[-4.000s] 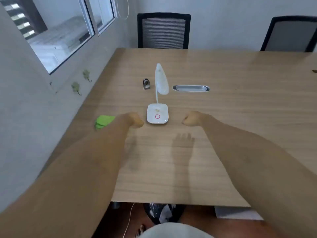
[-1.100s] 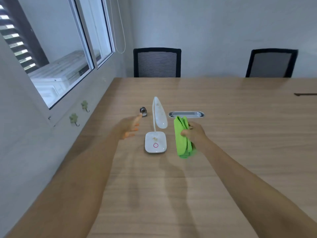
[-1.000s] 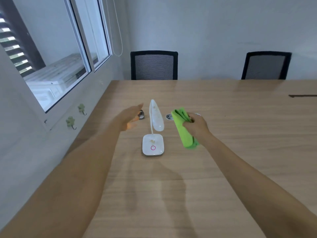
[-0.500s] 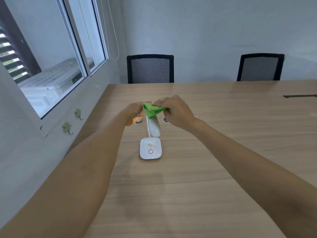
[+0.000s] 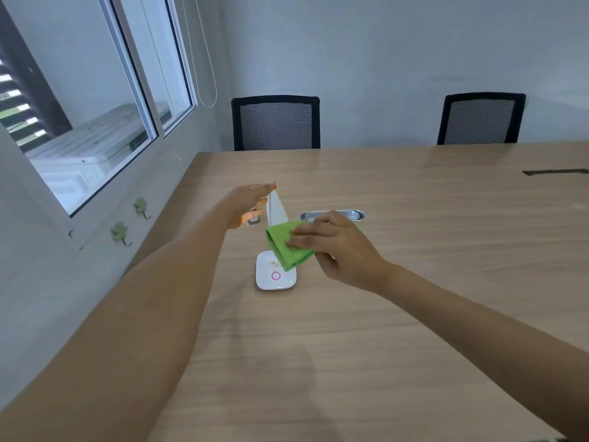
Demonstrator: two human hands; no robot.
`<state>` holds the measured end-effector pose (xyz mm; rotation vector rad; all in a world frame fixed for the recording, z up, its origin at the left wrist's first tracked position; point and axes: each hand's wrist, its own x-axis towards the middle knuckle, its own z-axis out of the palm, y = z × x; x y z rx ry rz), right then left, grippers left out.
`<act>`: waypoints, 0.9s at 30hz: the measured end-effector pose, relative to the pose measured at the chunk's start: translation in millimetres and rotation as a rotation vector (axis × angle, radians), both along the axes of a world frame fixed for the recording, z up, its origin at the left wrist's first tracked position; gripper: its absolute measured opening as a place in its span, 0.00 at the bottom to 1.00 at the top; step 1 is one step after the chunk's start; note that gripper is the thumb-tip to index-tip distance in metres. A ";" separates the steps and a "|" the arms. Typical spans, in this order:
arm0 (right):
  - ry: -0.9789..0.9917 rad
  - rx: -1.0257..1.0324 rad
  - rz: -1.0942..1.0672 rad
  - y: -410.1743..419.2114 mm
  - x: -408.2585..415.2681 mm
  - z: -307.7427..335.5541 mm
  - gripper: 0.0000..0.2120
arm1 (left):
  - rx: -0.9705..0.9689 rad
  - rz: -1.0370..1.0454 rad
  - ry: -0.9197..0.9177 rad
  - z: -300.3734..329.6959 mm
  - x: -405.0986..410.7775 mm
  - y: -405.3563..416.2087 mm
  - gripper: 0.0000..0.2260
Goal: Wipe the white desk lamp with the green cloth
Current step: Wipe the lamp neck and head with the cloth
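Note:
The white desk lamp stands on the wooden table, its square base (image 5: 276, 275) marked with a pink ring and some crumbs. Its slim head (image 5: 276, 209) points upward. My right hand (image 5: 338, 247) presses the folded green cloth (image 5: 286, 247) against the lower part of the lamp head, covering the neck. My left hand (image 5: 247, 202) rests flat against the back of the lamp head, fingers extended, with the fingertips at its top.
A metal cable grommet (image 5: 347, 214) is set in the table just behind my right hand. A small dark object (image 5: 254, 220) sits behind the lamp. Two black mesh chairs (image 5: 276, 122) (image 5: 481, 119) stand at the far edge. The wall with a window is on the left.
My right hand has slid the cloth from the top of the lamp head down to its lower part. My left hand has stayed behind the head, steadying it.

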<state>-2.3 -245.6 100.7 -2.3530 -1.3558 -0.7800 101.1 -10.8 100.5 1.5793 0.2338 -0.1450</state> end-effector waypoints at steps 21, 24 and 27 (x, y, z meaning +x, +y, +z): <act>0.076 0.060 -0.141 36.3 40.8 19.3 0.24 | -0.026 -0.058 -0.004 5.8 -5.4 -2.3 0.10; 0.107 0.014 -0.066 31.5 27.9 11.4 0.24 | 0.016 -0.038 -0.024 6.0 -5.2 -4.6 0.19; 0.066 -0.003 -0.015 17.1 10.3 -1.1 0.22 | 0.029 -0.012 -0.004 5.1 -3.7 -3.8 0.23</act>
